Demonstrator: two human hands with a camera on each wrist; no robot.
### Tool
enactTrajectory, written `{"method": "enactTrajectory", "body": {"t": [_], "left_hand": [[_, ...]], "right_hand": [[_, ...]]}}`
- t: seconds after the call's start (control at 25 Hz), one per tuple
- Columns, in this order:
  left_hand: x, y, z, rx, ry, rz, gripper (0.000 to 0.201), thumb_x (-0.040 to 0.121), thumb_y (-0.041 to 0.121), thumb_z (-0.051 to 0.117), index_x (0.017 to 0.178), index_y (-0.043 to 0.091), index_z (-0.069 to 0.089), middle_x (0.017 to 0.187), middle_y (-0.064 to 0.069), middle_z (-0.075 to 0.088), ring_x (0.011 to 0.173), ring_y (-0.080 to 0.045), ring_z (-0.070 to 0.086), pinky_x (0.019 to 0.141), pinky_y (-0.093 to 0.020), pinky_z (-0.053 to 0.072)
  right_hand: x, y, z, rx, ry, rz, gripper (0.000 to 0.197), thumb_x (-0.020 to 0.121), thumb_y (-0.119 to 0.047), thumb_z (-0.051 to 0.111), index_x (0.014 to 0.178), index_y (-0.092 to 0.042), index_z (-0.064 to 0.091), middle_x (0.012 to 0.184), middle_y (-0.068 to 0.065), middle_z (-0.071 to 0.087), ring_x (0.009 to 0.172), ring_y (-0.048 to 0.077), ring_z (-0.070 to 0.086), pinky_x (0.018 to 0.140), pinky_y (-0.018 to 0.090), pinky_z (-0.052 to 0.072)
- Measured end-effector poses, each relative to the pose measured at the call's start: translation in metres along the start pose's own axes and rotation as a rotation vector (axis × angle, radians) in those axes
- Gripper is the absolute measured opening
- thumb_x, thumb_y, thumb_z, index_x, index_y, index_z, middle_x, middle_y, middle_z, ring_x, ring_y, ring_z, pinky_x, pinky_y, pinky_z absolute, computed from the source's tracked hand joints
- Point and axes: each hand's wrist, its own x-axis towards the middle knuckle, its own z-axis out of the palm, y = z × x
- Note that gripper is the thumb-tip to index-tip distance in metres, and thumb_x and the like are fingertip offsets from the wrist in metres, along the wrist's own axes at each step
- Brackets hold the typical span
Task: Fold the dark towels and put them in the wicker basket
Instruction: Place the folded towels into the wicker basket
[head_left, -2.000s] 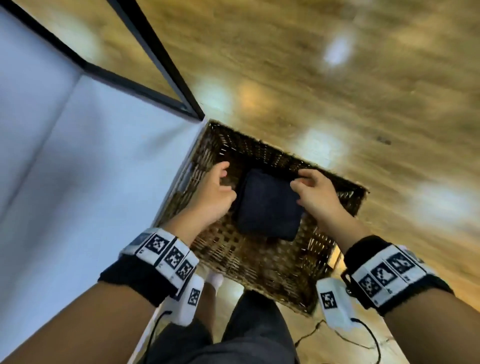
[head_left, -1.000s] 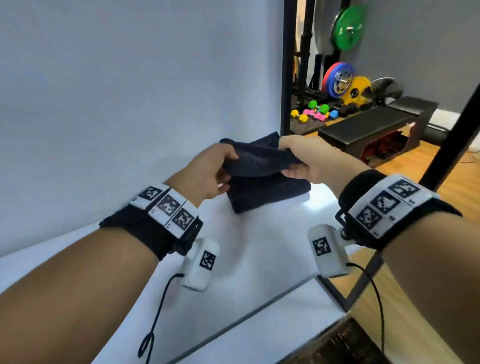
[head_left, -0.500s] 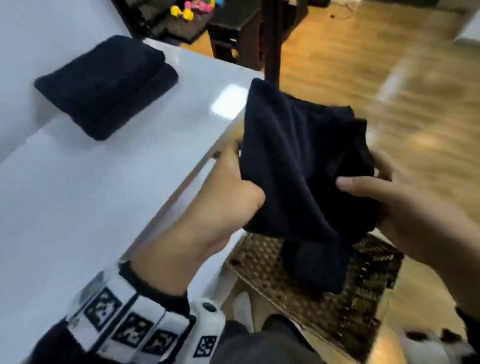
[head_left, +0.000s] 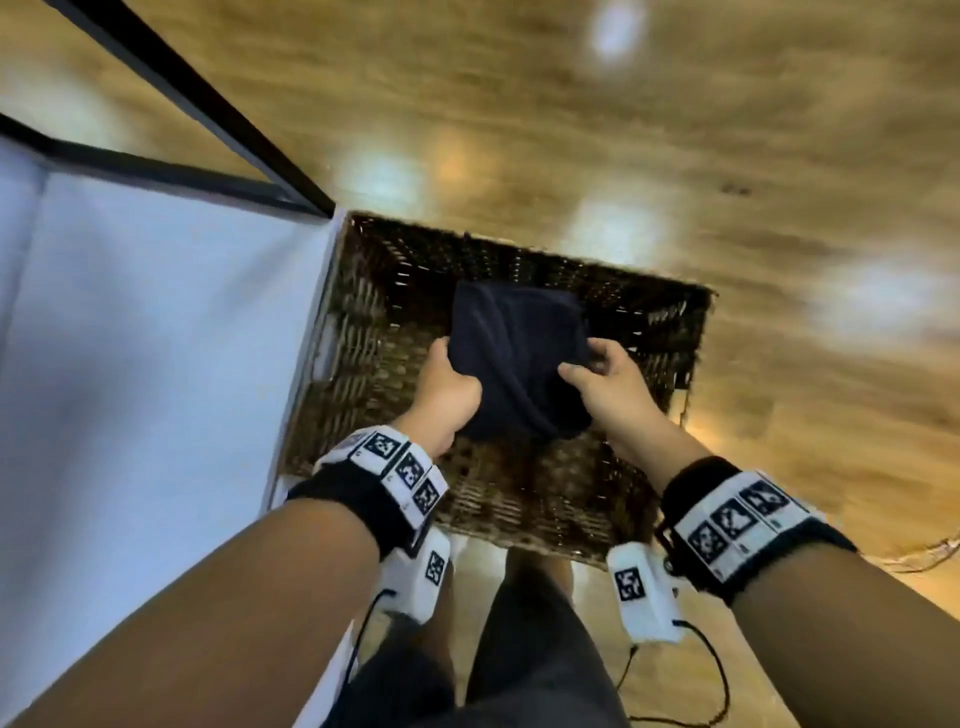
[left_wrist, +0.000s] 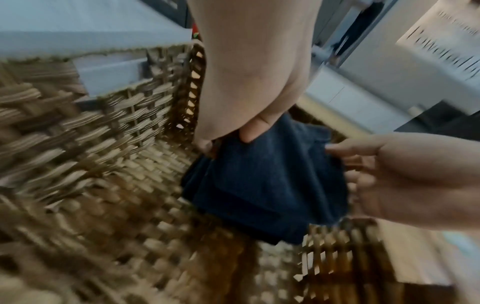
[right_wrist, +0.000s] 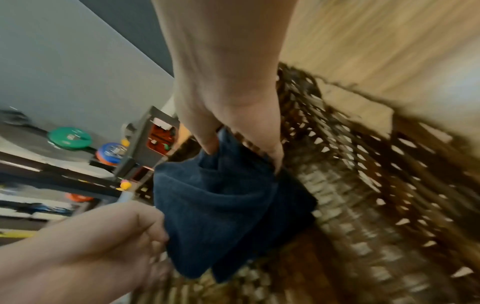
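Towel (head_left: 519, 364) between both hands' grips

Your basket (head_left: 498, 514) sits on the floor (head_left: 675, 130), right of the tabletop (head_left: 145, 338). The towel (head_left: 519, 353) hangs inside it, between your left hand (head_left: 447, 395) and right hand (head_left: 608, 389).

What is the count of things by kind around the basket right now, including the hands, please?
Dark towels, held over the basket: 1
Wicker baskets: 1
Hands, left and right, each gripping the towel: 2
White tables: 1
Total: 5
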Motion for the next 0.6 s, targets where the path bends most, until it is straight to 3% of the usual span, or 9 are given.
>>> {"method": "enactTrajectory", "body": {"t": [0.08, 0.16, 0.24, 0.32, 0.44, 0.6], "left_hand": [[0.012, -0.018, 0.004, 0.159, 0.043, -0.051, 0.073, 0.085, 0.005, 0.054, 0.151, 0.024, 0.027, 0.149, -0.007, 0.039, 0.131, -0.027, 0.044, 0.106, -0.042, 0.043], [0.006, -0.021, -0.003, 0.168, 0.069, -0.047, 0.077, 0.085, 0.005, 0.057, 0.152, 0.024, 0.024, 0.155, -0.007, 0.030, 0.139, -0.028, 0.037, 0.111, -0.042, 0.040], [-0.012, -0.005, -0.021, 0.088, 0.073, 0.014, 0.074, 0.086, 0.004, 0.060, 0.150, 0.024, 0.029, 0.153, -0.006, 0.035, 0.136, -0.025, 0.043, 0.106, -0.041, 0.045], [-0.042, 0.025, -0.044, 0.015, 0.074, 0.099, 0.066, 0.089, 0.003, 0.060, 0.146, 0.024, 0.036, 0.147, -0.002, 0.043, 0.128, -0.018, 0.051, 0.093, -0.031, 0.050], [-0.126, 0.090, -0.106, -0.133, 0.147, 0.306, 0.048, 0.092, 0.010, 0.060, 0.135, 0.028, 0.047, 0.132, 0.009, 0.054, 0.110, -0.007, 0.061, 0.078, -0.018, 0.049], [-0.261, 0.144, -0.216, -0.353, 0.393, 0.574, 0.033, 0.087, 0.012, 0.066, 0.110, 0.034, 0.059, 0.106, 0.013, 0.068, 0.092, -0.007, 0.067, 0.077, -0.024, 0.054]], "right_hand": [[0.015, 0.019, 0.001, -0.054, 0.010, 0.112, 0.065, 0.090, -0.019, 0.068, 0.146, -0.014, 0.036, 0.136, 0.008, 0.055, 0.112, 0.017, 0.055, 0.101, 0.039, 0.048], [0.011, 0.017, -0.003, -0.126, 0.016, 0.102, 0.069, 0.090, -0.022, 0.068, 0.149, -0.017, 0.033, 0.140, 0.007, 0.051, 0.112, 0.018, 0.053, 0.099, 0.038, 0.049], [-0.008, -0.011, -0.007, -0.151, 0.033, 0.022, 0.061, 0.090, -0.023, 0.068, 0.144, -0.019, 0.041, 0.134, 0.005, 0.054, 0.109, 0.018, 0.056, 0.090, 0.035, 0.051], [-0.037, -0.056, -0.003, -0.150, -0.002, -0.105, 0.045, 0.089, -0.021, 0.069, 0.132, -0.022, 0.054, 0.116, 0.000, 0.062, 0.102, 0.018, 0.062, 0.084, 0.033, 0.054], [-0.110, -0.163, 0.032, -0.164, -0.250, -0.439, 0.022, 0.088, -0.018, 0.070, 0.108, -0.026, 0.065, 0.096, -0.002, 0.071, 0.094, 0.016, 0.068, 0.089, 0.042, 0.056], [-0.232, -0.302, 0.099, -0.122, -0.632, -0.795, 0.018, 0.088, -0.007, 0.068, 0.105, -0.013, 0.065, 0.089, 0.008, 0.074, 0.084, 0.021, 0.073, 0.081, 0.037, 0.059]]}}
